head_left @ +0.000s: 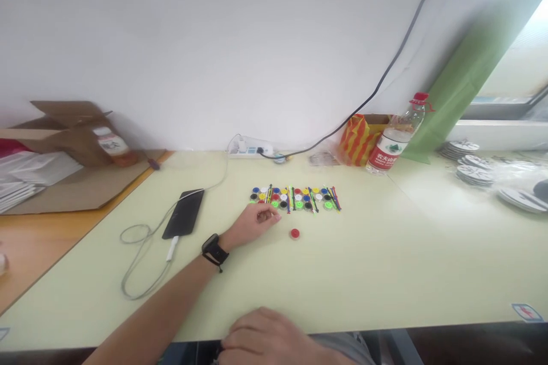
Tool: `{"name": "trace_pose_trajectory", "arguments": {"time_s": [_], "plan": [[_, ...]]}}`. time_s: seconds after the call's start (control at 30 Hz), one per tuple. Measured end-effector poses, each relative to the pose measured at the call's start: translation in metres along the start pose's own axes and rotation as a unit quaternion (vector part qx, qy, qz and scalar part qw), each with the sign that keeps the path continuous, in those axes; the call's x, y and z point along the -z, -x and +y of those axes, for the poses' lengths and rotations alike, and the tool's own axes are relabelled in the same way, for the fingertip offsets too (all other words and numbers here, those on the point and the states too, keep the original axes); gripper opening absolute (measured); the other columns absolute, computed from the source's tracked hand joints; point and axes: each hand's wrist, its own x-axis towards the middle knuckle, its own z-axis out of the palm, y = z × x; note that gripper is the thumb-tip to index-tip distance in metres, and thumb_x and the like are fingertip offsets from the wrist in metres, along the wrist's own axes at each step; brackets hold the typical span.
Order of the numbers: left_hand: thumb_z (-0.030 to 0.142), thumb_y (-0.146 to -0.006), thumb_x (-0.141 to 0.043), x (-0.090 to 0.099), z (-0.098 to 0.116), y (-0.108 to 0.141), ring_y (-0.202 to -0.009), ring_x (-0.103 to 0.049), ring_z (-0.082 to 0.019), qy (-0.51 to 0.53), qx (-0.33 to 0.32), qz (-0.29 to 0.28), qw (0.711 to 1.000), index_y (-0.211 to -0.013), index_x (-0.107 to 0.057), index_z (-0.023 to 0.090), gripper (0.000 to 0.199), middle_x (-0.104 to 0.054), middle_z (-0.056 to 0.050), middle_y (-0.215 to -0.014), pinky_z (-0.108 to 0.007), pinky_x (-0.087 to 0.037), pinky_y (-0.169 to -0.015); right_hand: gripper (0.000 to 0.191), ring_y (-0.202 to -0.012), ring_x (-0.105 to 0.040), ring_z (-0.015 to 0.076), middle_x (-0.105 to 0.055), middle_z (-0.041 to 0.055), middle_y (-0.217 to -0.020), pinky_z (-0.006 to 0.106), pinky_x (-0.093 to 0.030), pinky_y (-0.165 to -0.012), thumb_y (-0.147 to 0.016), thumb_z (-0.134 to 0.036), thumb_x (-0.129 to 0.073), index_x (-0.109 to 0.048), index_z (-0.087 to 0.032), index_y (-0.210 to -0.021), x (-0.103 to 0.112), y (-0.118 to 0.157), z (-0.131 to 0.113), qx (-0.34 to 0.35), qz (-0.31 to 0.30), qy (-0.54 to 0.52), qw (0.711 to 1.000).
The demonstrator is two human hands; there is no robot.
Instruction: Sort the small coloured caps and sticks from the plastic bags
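Observation:
My left hand (252, 224), with a black watch (214, 249) on its wrist, reaches over the table with thumb and fingertips curled together in a pinch. Whatever the pinch holds, if anything, is too small to make out. Just beyond the fingers lie rows of small round discs (298, 205) in red, blue, yellow, white, black and green. Thin coloured sticks (336, 198) lie in bundles between the disc groups. One red disc (295, 234) sits apart, right of my left hand. My right hand (268, 335) rests closed at the table's front edge, its fingers curled in.
A black phone (184, 214) with a white cable lies on the left. Along the wall are a power strip (250, 148), a striped bag (357, 140) and a red-capped bottle (390, 140). Stacked discs (474, 174) stand far right; a cardboard box (72, 177) is far left.

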Motion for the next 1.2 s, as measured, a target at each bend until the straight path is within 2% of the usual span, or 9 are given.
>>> {"name": "trace_pose_trajectory", "arguments": {"time_s": [0.1,0.17,0.27,0.37,0.47,0.57,0.73,0.97,1.2], "plan": [[0.053,-0.089,-0.068,-0.004,0.014,0.005,-0.07,-0.055,-0.016,-0.066,-0.055,-0.021,0.996,-0.113,-0.073,0.024,0.038,-0.067,-0.003,-0.088,-0.029,-0.045,-0.068,0.01,-0.078,-0.065,0.0161,-0.073,-0.0007,-0.078,0.031,-0.053,-0.072,-0.093,-0.019,-0.058,-0.064,-0.025,-0.086,0.046,0.014,0.032,-0.066,0.049,-0.023,0.996],[0.051,-0.09,-0.069,-0.008,0.023,0.008,-0.087,-0.063,-0.02,-0.075,-0.091,-0.048,0.992,-0.124,-0.07,0.027,0.041,-0.069,-0.006,-0.103,-0.031,-0.049,-0.082,0.013,-0.083,-0.067,0.0208,-0.075,0.0054,-0.088,0.035,-0.052,-0.075,-0.094,-0.02,-0.054,-0.067,-0.024,-0.095,0.089,0.027,0.068,-0.172,0.078,-0.006,0.982],[0.048,-0.094,-0.066,-0.014,0.03,0.011,-0.106,-0.064,-0.024,-0.069,-0.116,-0.081,0.987,-0.129,-0.069,0.029,0.04,-0.068,-0.008,-0.117,-0.033,-0.05,-0.092,0.016,-0.073,-0.066,0.0206,-0.075,0.0057,-0.088,0.033,-0.048,-0.067,-0.094,-0.024,-0.053,-0.069,-0.024,-0.094,0.148,0.053,0.138,-0.371,0.091,0.041,0.923],[0.046,-0.096,-0.064,-0.015,0.03,0.01,-0.105,-0.064,-0.023,-0.073,-0.115,-0.096,0.986,-0.127,-0.07,0.03,0.036,-0.068,-0.007,-0.116,-0.032,-0.05,-0.091,0.015,-0.065,-0.062,0.0209,-0.074,0.005,-0.076,0.033,-0.043,-0.063,-0.088,-0.028,-0.058,-0.07,-0.023,-0.08,0.174,0.083,0.203,-0.489,0.086,0.117,0.86],[0.045,-0.097,-0.064,-0.015,0.028,0.009,-0.102,-0.065,-0.023,-0.073,-0.114,-0.097,0.986,-0.126,-0.071,0.03,0.033,-0.068,-0.006,-0.113,-0.031,-0.05,-0.089,0.017,-0.065,-0.063,0.0207,-0.075,0.0063,-0.077,0.033,-0.045,-0.066,-0.085,-0.031,-0.058,-0.072,-0.022,-0.079,0.167,0.106,0.242,-0.522,0.091,0.081,0.844],[0.043,-0.099,-0.061,-0.015,0.027,0.008,-0.097,-0.065,-0.021,-0.069,-0.123,-0.104,0.985,-0.121,-0.074,0.03,0.029,-0.069,-0.006,-0.108,-0.031,-0.05,-0.088,0.023,-0.068,-0.064,0.0209,-0.076,0.007,-0.08,0.033,-0.047,-0.066,-0.085,-0.037,-0.058,-0.075,-0.021,-0.085,0.15,0.119,0.257,-0.52,0.107,0.022,0.847],[0.043,-0.101,-0.057,-0.016,0.028,0.007,-0.095,-0.064,-0.021,-0.064,-0.118,-0.099,0.986,-0.116,-0.076,0.029,0.028,-0.069,-0.006,-0.106,-0.03,-0.05,-0.084,0.027,-0.069,-0.063,0.0202,-0.076,0.0069,-0.082,0.032,-0.048,-0.066,-0.086,-0.04,-0.059,-0.076,-0.02,-0.092,0.138,0.129,0.263,-0.503,0.123,-0.009,0.856],[0.043,-0.1,-0.059,-0.016,0.027,0.007,-0.093,-0.063,-0.02,-0.072,-0.111,-0.1,0.986,-0.117,-0.074,0.029,0.026,-0.069,-0.004,-0.106,-0.03,-0.049,-0.083,0.022,-0.075,-0.064,0.0213,-0.075,0.0078,-0.092,0.033,-0.049,-0.069,-0.089,-0.035,-0.058,-0.074,-0.022,-0.095,0.134,0.137,0.269,-0.467,0.094,0.009,0.879],[0.042,-0.099,-0.061,-0.017,0.029,0.006,-0.09,-0.063,-0.018,-0.073,-0.104,-0.103,0.987,-0.115,-0.073,0.029,0.024,-0.068,-0.003,-0.103,-0.028,-0.048,-0.081,0.017,-0.07,-0.058,0.02,-0.071,0.0067,-0.087,0.033,-0.045,-0.066,-0.091,-0.032,-0.055,-0.068,-0.021,-0.092,0.136,0.138,0.269,-0.469,0.084,0.03,0.878]]}}
